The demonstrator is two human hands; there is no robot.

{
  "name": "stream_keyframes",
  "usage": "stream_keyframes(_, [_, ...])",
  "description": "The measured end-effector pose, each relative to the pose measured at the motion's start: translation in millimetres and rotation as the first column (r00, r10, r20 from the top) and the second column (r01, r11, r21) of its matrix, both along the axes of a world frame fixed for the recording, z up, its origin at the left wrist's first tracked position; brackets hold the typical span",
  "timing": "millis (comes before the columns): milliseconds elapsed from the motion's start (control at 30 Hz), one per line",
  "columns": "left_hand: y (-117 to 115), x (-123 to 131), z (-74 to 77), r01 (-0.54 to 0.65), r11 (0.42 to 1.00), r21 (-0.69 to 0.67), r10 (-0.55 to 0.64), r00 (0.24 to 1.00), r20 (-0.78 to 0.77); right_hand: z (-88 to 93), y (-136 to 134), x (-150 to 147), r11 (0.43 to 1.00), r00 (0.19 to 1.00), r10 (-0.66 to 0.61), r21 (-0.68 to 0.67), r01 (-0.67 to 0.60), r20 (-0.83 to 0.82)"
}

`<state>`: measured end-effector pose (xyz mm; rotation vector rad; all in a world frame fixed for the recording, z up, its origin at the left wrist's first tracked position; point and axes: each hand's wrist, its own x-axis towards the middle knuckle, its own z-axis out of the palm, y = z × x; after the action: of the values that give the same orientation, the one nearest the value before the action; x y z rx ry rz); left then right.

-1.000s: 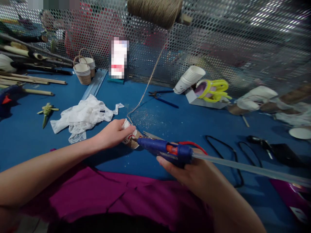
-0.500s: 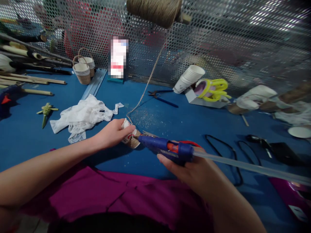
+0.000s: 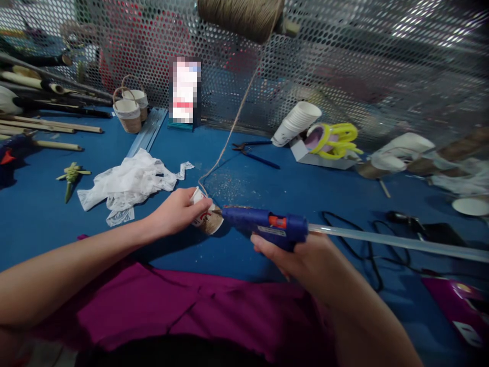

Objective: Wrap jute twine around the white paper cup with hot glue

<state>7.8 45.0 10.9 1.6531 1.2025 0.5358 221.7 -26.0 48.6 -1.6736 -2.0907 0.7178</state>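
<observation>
Head view: our left grip (image 3: pixel 179 210) is pinching the cup (image 3: pixel 209 221) at 9 o'clock from the glue gun (image 3: pixel 263 224), which our right grip (image 3: pixel 300 255) is clasping. We're apparently gluing; the next move is likely calling for laying twine (image 3: pixel 237 121).

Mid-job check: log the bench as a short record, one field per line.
Left hand: holds a tilted paper cup
Right hand: grips a blue glue gun
Gun aim: toward the paper cup; contact unclear
Twine: runs from the spool down to the paper cup
Beyond left forearm: crumpled white lace
Farther back: pliers, stacked white cups
</observation>
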Motion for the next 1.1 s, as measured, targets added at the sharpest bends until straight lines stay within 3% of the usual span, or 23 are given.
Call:
stream_keyframes(267, [-2, -2, -3.7, 0.017, 1.0, 0.008, -0.017, 1.0, 0.02, 4.7, 5, -3, 0.958, 0.98, -0.195, -0.219, 0.182, -0.039])
stream_keyframes(533, [-2, -1, -5.5, 0.022, 0.999, 0.032, -0.023, 0.999, 0.03, 1.9, 13, 3, 0.965, 0.992, -0.101, -0.249, 0.079, -0.076])
stream_keyframes(733, [-2, -2, -4.1, 0.022, 0.999, 0.032, -0.023, 1.0, 0.017, 8.0, 7, -3, 0.924, 0.966, -0.247, -0.321, 0.209, -0.081])
stream_keyframes(1100, [-1, -2, -7.6, 0.044, 0.998, 0.043, -0.045, 0.998, 0.034, 5.6, 14, -3, 0.935, 0.961, -0.218, -0.319, 0.156, -0.168])
